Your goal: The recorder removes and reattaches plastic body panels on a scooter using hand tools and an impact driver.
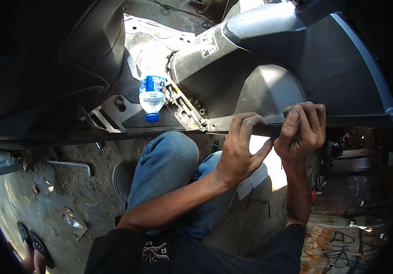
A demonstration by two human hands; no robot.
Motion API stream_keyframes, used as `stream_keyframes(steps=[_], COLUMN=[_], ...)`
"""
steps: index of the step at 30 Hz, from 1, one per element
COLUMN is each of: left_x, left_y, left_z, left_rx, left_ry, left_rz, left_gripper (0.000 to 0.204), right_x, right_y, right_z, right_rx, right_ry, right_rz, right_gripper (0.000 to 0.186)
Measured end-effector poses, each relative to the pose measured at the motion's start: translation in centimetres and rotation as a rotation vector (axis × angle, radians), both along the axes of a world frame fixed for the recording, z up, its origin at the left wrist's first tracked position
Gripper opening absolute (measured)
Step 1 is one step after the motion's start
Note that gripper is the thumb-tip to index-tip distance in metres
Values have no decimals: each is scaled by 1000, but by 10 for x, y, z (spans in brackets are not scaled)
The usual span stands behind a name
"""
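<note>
Dark panel: at its lower edge, left hand placed, digits apart; right hand curled, grip not discernible. Bottle seen left of panel.

Panel stands before the fingers (room left of bottle)

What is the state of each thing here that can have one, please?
Left hand: thumb and fingers apart, at the dark panel's lower edge.
Right hand: fingers curled; grip unclear.
Bottle: capped; fill level unclear.
L-shaped metal bar: lying on the floor.
Black sandals: worn.
</note>
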State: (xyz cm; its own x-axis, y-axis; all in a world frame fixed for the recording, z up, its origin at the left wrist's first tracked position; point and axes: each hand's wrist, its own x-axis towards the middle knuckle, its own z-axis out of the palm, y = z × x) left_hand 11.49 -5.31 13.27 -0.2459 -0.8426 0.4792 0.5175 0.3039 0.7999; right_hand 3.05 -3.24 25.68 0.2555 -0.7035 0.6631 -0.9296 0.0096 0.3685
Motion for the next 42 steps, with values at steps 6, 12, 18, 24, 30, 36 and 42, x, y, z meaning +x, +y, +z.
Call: stream_keyframes(steps=[6,12,18,24,30,36,42], left_x=[-6,-2,-17,-39,-50,-53,-51], left_y=[-4,16,22,22,28,26,26], left_z=[-12,-20,-27,-26,-37,-49,-50], left_rx=[60,323,1418,1423,1580,1578,1650], left_ry=[-56,-141,298,757,970,950,889], left_rz=[-64,-161,-1012,-955,-927,-981,-977], left_gripper=[44,36,62,59,44,37,34], right_x=[5,4,-2,-6,-7,-3,-1], right_y=[0,5,20,18,15,20,32], right_z=[1,2,6,11,3,4,-3], right_rx=[25,25,118,161,148,160,273], right_ry=[-32,76,59,107,114,71,145], right_rz=[-64,-10,73,129,113,111,-39], right_gripper=[20,33,27,20,23,23,20])
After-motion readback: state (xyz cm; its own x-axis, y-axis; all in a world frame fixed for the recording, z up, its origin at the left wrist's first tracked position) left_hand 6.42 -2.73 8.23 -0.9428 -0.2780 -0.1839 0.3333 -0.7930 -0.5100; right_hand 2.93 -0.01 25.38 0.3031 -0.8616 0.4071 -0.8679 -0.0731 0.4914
